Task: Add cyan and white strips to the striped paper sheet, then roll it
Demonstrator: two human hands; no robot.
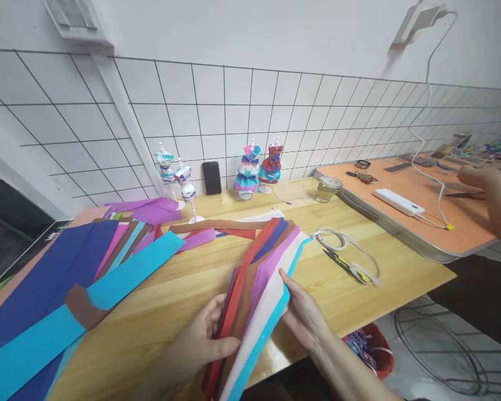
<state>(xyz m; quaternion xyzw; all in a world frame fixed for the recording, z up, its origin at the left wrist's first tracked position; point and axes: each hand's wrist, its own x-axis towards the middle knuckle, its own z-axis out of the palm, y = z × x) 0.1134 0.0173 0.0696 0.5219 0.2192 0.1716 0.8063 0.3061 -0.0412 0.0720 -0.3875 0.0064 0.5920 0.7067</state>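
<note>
Between my two hands is a fanned bundle of long coloured strips (254,295), red, brown, purple, pale pink and bright blue; whether cloth or paper I cannot tell. My left hand (211,334) grips its left side, thumb across the front. On the right edge, my right hand (303,309) pinches the pale pink and blue strips, its other fingers behind them. The bundle slants over the table's front edge. To the left lie a wide blue strip (129,273), a brown scrap (81,312) and dark blue sheets (62,262). Scissors (346,266) lie to the right.
Several small dressed mannequins (247,172) and a phone (212,178) stand by the tiled wall. A glass cup (328,189) and a coiled white cable (332,239) are on the wooden table (404,267). Another person's hand (484,178) is over the orange table (442,214). Below sits a red bin (382,356).
</note>
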